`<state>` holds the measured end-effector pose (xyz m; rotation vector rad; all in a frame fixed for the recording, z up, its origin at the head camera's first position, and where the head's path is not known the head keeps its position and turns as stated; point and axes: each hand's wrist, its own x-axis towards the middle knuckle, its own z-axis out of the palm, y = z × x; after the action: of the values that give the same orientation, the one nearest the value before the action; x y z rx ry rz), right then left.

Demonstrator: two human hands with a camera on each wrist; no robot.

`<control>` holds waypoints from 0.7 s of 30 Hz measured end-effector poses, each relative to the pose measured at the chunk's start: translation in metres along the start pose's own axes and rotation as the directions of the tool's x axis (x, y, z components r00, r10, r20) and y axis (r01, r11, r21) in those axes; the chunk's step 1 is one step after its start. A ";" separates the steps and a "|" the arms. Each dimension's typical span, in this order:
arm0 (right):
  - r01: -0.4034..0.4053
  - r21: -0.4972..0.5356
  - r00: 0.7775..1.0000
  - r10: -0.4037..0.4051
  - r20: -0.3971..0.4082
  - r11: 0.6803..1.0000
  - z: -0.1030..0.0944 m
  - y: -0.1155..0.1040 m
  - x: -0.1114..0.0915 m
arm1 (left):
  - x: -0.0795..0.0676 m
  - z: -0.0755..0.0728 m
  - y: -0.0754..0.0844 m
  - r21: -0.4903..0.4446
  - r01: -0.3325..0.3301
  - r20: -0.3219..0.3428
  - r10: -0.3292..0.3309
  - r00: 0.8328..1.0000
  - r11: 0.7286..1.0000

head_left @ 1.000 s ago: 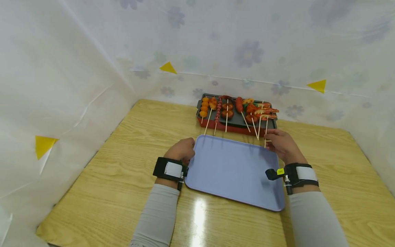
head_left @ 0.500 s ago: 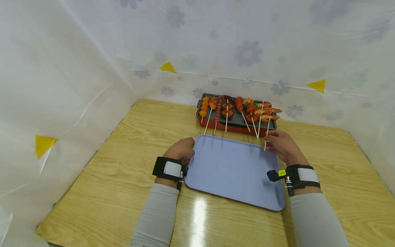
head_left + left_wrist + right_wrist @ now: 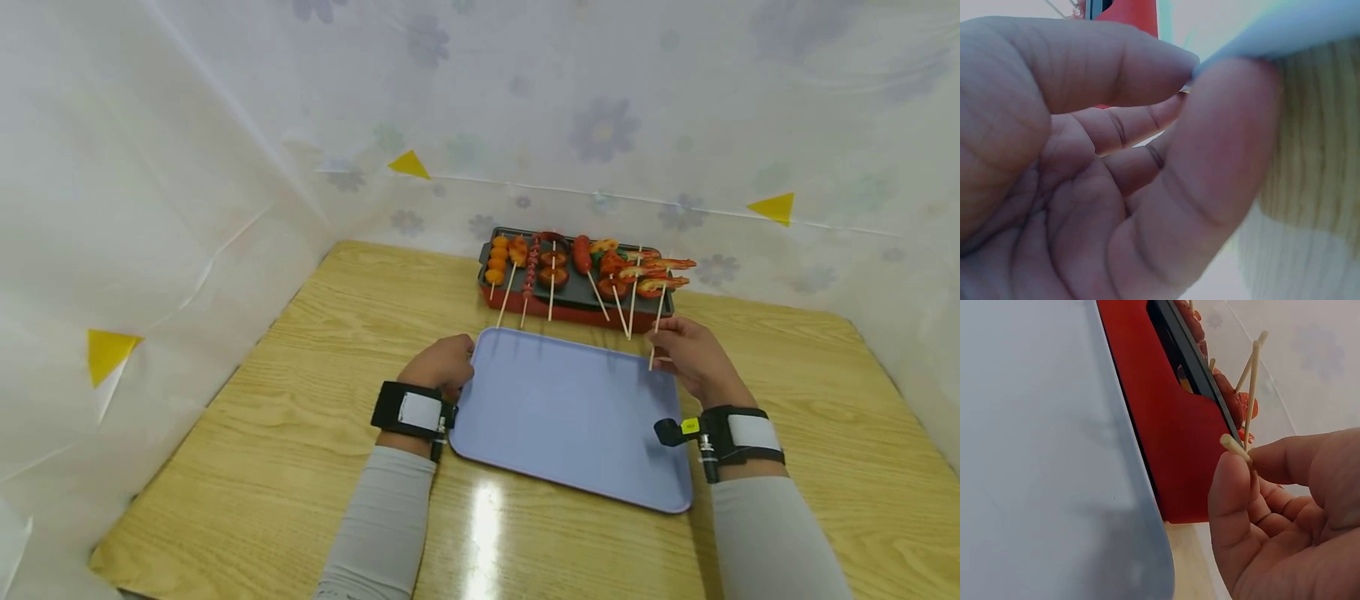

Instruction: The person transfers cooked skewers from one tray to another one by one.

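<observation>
While the left hand (image 3: 442,364) pinches the rim of a lilac-blue rectangular tray (image 3: 570,417) at about ten o'clock, the right hand (image 3: 697,357) is at the tray's two o'clock, pinching the thin wooden stick (image 3: 659,312) of a shrimp skewer (image 3: 662,286) between thumb and fingertips. From the right wrist, the blunt end of that stick pokes out past the thumb; from the left wrist, thumb and finger come together on the tray's edge. The shrimp skewer is at the three o'clock end of a red-sided tabletop grill (image 3: 573,313), its tails reaching out beyond the black top; whether it touches the grill is unclear. The tray lies on a wood-grain table (image 3: 300,375), with the grill just beyond it at twelve o'clock. Along the grill, from nine o'clock towards three, come a skewer of orange balls (image 3: 497,262), a golden-brown piece on a stick (image 3: 517,250), a skewer of small reddish pieces (image 3: 530,268), a skewer of brown rounds (image 3: 558,275) and a red sausage on a stick (image 3: 582,254). Behind, at twelve o'clock, a pale flower-printed sheet (image 3: 525,117) bears yellow pennants (image 3: 408,164).
</observation>
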<state>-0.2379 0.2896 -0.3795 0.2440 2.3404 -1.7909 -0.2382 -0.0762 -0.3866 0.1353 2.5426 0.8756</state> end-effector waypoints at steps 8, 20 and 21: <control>0.027 -0.072 0.998 -0.030 -0.048 0.997 -0.002 0.001 -0.004 | -0.001 0.001 -0.001 -0.034 -0.011 0.003 0.011 1.000 0.999; 0.058 -0.097 0.995 -0.065 -0.070 0.994 -0.003 0.007 -0.010 | -0.001 0.001 -0.001 -0.065 -0.002 0.003 0.002 1.000 0.998; 0.059 -0.097 0.995 -0.066 -0.072 0.993 -0.002 0.007 -0.011 | -0.001 0.001 -0.001 -0.071 0.000 0.006 0.001 1.000 0.998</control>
<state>-0.2261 0.2934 -0.3824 0.2300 2.5045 -1.7203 -0.2368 -0.0772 -0.3875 0.1162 2.5030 0.9624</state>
